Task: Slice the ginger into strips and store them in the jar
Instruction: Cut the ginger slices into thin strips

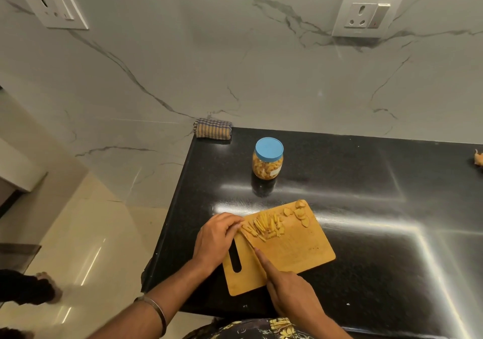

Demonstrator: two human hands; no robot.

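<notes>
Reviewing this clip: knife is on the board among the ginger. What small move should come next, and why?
Probably another cut, a little further left. The left hand steadies ginger at the knife, which the right hand holds with its forefinger along the spine. Strips lie cut beside the blade, round slices wait uncut at the board's far corner, and the jar is capped.

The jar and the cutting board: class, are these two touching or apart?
Apart. The head view shows the jar standing on the black counter beyond the cutting board, with a strip of bare counter between them.
</notes>
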